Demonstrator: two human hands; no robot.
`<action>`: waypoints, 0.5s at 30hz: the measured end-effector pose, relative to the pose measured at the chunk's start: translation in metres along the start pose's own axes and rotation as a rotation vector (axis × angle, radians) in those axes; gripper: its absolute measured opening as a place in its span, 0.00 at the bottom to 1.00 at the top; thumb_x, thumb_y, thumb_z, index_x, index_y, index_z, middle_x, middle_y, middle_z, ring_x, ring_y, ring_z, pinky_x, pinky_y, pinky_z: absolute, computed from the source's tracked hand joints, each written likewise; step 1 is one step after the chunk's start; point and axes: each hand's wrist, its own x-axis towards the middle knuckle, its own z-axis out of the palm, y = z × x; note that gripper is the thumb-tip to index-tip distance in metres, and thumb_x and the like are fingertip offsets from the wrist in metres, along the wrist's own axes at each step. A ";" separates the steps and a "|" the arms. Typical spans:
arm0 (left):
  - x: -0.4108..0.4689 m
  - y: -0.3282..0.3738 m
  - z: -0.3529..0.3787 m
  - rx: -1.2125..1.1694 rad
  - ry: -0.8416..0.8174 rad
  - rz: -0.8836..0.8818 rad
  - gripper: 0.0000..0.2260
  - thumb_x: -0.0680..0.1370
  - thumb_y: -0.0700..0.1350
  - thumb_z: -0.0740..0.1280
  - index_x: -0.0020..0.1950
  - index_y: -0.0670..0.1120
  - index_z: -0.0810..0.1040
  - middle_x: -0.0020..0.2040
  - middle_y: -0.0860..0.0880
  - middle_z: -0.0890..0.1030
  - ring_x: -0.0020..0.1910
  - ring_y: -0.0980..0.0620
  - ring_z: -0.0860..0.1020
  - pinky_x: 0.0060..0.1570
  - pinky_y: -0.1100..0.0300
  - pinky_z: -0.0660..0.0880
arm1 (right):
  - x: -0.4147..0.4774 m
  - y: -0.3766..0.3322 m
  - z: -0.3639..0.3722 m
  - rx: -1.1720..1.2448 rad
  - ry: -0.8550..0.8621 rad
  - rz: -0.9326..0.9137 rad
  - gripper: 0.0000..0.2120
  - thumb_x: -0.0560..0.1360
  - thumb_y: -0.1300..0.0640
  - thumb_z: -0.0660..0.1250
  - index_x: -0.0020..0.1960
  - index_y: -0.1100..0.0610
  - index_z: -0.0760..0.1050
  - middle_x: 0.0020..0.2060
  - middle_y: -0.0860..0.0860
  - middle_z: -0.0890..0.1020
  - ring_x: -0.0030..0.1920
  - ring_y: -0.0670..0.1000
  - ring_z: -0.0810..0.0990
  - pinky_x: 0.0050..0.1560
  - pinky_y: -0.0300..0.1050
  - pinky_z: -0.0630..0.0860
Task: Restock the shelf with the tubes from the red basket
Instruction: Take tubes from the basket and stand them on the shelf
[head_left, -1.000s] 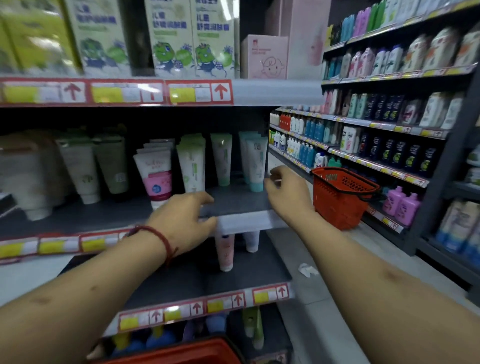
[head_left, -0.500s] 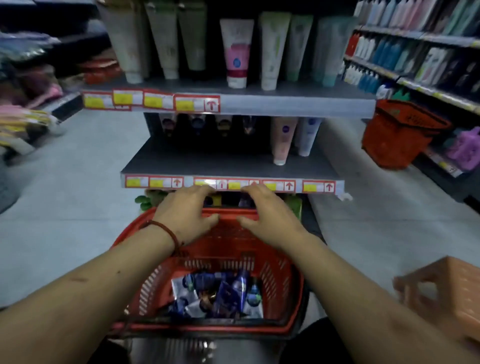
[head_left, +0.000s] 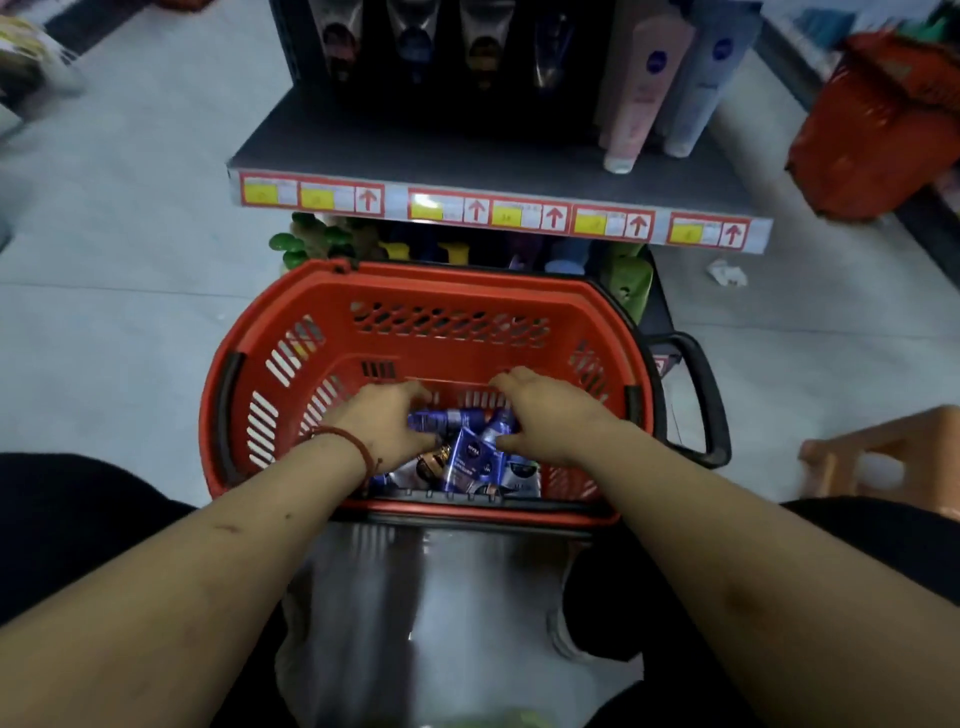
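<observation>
Tubes (head_left: 467, 460), mostly dark blue, lie heaped at the near end of the red basket (head_left: 447, 291), which sits on the floor against the foot of the shelf (head_left: 467, 150). Half a second ago both hands rested on the basket's far rim; now they are down inside it. My view has tipped downward too, and the upper shelf has left the picture. The left hand (head_left: 384, 421) and right hand (head_left: 545, 415) sit over the pile with fingers bent onto the tubes, but I cannot tell whether either one actually grips.

On the grey shelf board stand dark tubes and a pink tube (head_left: 634, 93), with red-and-yellow price labels (head_left: 519, 213) along its edge. The pale floor (head_left: 130, 234) carries a second red basket (head_left: 872, 130) at far right and an orange stool (head_left: 883, 452) nearer.
</observation>
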 end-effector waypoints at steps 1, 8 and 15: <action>0.005 -0.002 0.010 -0.033 -0.069 -0.002 0.29 0.68 0.59 0.72 0.68 0.53 0.75 0.64 0.48 0.81 0.62 0.46 0.79 0.61 0.53 0.76 | 0.004 0.000 0.009 -0.017 -0.064 0.000 0.34 0.74 0.47 0.73 0.74 0.54 0.64 0.67 0.54 0.72 0.65 0.58 0.75 0.62 0.51 0.73; 0.058 -0.023 0.038 0.093 -0.557 -0.063 0.28 0.70 0.54 0.77 0.69 0.51 0.76 0.62 0.49 0.80 0.60 0.48 0.79 0.62 0.56 0.75 | 0.040 0.022 0.052 -0.096 -0.396 0.047 0.32 0.72 0.53 0.77 0.72 0.55 0.69 0.68 0.56 0.76 0.66 0.58 0.76 0.64 0.50 0.74; 0.109 -0.011 0.071 0.285 -0.697 0.093 0.12 0.74 0.46 0.70 0.57 0.48 0.83 0.50 0.48 0.83 0.44 0.47 0.79 0.51 0.51 0.79 | 0.080 0.034 0.091 -0.126 -0.571 0.123 0.33 0.70 0.60 0.78 0.72 0.57 0.71 0.67 0.57 0.77 0.63 0.58 0.78 0.55 0.45 0.74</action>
